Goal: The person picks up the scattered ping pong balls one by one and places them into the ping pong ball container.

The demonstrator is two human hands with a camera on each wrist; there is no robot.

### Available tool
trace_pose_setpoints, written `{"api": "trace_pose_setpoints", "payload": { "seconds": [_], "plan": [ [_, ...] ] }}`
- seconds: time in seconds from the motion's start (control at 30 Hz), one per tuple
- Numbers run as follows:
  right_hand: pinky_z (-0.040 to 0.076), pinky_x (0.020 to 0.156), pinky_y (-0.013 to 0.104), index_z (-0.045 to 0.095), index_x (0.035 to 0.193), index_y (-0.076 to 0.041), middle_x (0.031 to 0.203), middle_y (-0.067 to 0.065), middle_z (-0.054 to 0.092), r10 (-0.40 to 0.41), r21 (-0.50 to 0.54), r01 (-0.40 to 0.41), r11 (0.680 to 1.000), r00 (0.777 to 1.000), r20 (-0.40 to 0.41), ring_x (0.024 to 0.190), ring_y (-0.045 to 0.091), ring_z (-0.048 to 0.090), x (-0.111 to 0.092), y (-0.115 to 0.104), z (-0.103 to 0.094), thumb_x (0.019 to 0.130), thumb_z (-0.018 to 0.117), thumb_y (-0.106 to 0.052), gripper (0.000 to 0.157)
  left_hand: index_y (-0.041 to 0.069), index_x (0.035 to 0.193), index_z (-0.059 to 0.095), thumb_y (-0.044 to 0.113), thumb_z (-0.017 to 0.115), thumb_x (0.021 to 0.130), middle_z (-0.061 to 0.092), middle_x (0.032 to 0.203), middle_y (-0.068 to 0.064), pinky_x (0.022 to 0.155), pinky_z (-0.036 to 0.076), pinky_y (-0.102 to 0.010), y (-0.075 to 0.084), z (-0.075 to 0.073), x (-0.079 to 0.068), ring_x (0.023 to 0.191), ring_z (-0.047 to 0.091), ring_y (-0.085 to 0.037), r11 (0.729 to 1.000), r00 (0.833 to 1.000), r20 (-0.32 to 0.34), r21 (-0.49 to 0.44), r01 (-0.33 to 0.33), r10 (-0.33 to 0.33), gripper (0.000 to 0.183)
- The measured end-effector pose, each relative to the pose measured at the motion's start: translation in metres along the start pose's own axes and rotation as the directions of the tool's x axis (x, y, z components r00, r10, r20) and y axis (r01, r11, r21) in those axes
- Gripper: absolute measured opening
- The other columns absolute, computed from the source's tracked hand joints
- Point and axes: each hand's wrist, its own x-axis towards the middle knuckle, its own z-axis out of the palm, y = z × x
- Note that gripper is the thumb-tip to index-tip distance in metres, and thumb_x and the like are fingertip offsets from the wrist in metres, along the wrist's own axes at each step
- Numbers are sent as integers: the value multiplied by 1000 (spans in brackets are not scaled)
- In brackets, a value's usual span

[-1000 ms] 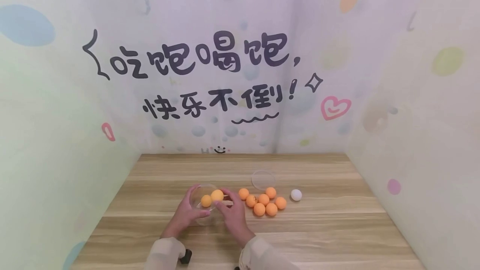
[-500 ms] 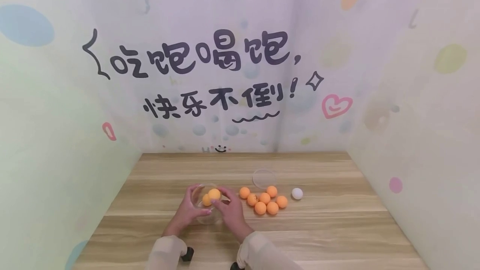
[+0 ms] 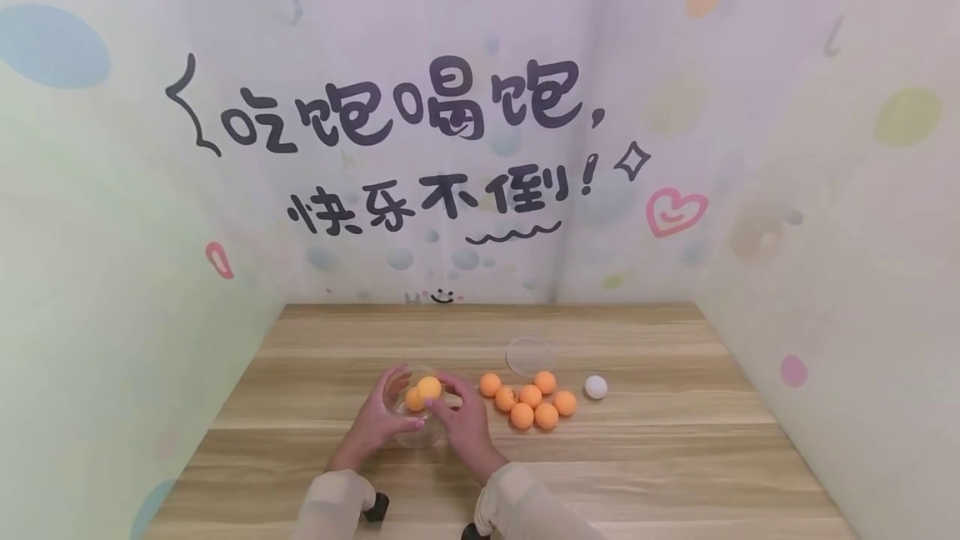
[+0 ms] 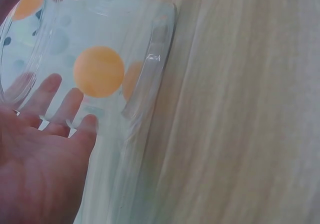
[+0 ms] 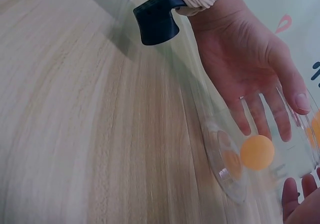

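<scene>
My left hand point(image 3: 372, 422) grips a clear plastic jar point(image 3: 418, 434) from its left side, fingers and thumb spread round the wall. On the right, my right hand point(image 3: 468, 425) has its thumb and forefinger on an orange ping-pong ball point(image 3: 430, 388) at the jar's mouth. Its other fingers lie along the jar's side in the right wrist view. A second orange ball point(image 4: 99, 71) is inside the jar, close to the base, which mirrors it. Part of that inner ball point(image 3: 412, 399) is hidden behind the held one in the head view.
Several loose orange balls point(image 3: 546, 416) form a cluster right of the jar on the wooden table point(image 3: 637, 473). A white ball point(image 3: 596, 387) lies farther right. Behind the cluster is a clear round lid point(image 3: 529, 356). Printed walls point(image 3: 360, 265) enclose the table at back and sides.
Over the first half second the right hand shifted slightly left, bringing its ball farther over the jar's mouth and across the inner ball. Since then both hands have stayed nearly still.
</scene>
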Motion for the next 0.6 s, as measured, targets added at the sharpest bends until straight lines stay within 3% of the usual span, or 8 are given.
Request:
{"api": "trace_pose_setpoints", "payload": {
  "seconds": [0.2,0.43,0.6],
  "plan": [
    [53,83,36,66,119,-6,118,8,63,-6,0,6,1000,1000,-7,112,38,54,0,3,-1,83,77,-13,37,4,149,26,-8,80,71,30,153,-21,110,23,-57,0,1,0,142,20,-42,1000,1000,5,-7,-3,3,96],
    [56,80,36,65,116,0,116,11,64,-16,43,16,999,1000,-1,108,39,57,-5,2,-6,85,75,-8,33,4,149,27,-8,81,71,30,152,-22,109,25,-58,0,2,1,141,23,-43,1000,1000,7,-12,-12,12,95],
    [54,83,36,65,119,-2,119,14,64,-8,54,7,998,999,32,107,37,59,-7,5,-10,87,72,-7,33,6,148,28,-5,83,70,31,153,-21,108,25,-60,-2,1,1,141,22,-43,1000,1000,8,-11,-19,19,97]
  ]
}}
